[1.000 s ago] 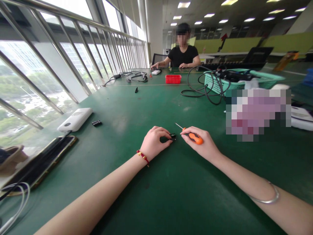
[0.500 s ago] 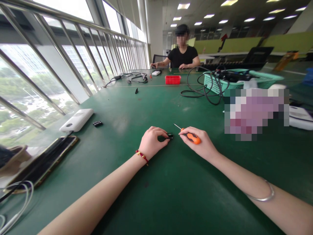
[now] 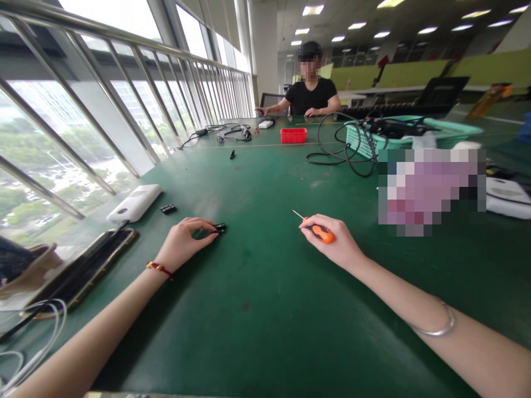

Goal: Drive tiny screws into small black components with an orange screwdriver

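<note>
My left hand rests on the green table with its fingers pinched on a small black part. My right hand lies to the right, closed around an orange-handled screwdriver whose thin metal tip points up and to the left. The two hands are well apart. A red bracelet is on my left wrist, a silver bangle on my right forearm.
A white power bank, another small black part and a phone lie at the left by the window railing. A red tray, cables and a teal basket sit farther back. A person in black sits at the far end.
My left hand has slid to the left across the table with the small black part, away from the screwdriver. My right hand has stayed nearly in place.
</note>
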The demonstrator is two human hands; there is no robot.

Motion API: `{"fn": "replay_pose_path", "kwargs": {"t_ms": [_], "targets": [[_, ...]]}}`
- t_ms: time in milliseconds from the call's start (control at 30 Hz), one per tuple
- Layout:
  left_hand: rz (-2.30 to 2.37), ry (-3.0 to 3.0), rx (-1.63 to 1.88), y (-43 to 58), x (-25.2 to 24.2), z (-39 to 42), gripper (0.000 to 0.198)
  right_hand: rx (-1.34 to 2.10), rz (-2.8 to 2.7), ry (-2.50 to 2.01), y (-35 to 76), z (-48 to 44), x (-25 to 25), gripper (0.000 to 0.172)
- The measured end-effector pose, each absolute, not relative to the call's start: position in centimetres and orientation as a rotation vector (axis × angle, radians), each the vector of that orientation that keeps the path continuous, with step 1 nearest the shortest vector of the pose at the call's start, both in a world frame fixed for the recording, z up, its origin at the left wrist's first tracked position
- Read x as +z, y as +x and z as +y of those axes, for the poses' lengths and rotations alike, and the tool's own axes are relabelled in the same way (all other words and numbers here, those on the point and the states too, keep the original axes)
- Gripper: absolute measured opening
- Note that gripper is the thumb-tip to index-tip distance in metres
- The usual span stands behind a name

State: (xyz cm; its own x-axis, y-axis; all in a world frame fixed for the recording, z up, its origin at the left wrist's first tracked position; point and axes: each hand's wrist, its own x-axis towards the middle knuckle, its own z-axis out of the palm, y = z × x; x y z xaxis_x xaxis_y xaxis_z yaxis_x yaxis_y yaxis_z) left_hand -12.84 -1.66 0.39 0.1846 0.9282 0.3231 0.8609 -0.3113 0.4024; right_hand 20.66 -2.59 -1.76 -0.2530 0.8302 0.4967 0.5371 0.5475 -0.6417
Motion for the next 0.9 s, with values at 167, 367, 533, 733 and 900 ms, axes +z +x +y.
{"fn": "replay_pose_path", "kwargs": {"t_ms": [167,367,533,733,900], "targets": [[1.930,2.221,0.699,-17.5,1.4,-2.9,0.025,0.441,-1.951,-1.103,20.6,-2.7,-1.8,0.008],[2.052,2.069,0.827,-18.7,2.5,-3.7,0.031,0.439,-1.965,-1.089,20.6,-2.7,-1.8,0.009],[2.110,1.944,0.827,-18.5,2.9,-3.4,0.041,0.436,-1.975,-1.079,20.6,-2.6,-1.9,0.009],[2.156,1.791,0.810,-19.0,2.3,-3.5,0.049,0.447,-1.985,-1.079,20.6,-2.6,-1.8,0.009],[2.150,1.774,0.813,-19.3,1.9,-3.7,0.047,0.450,-1.987,-1.083,20.5,-2.7,-1.6,0.008]]}}
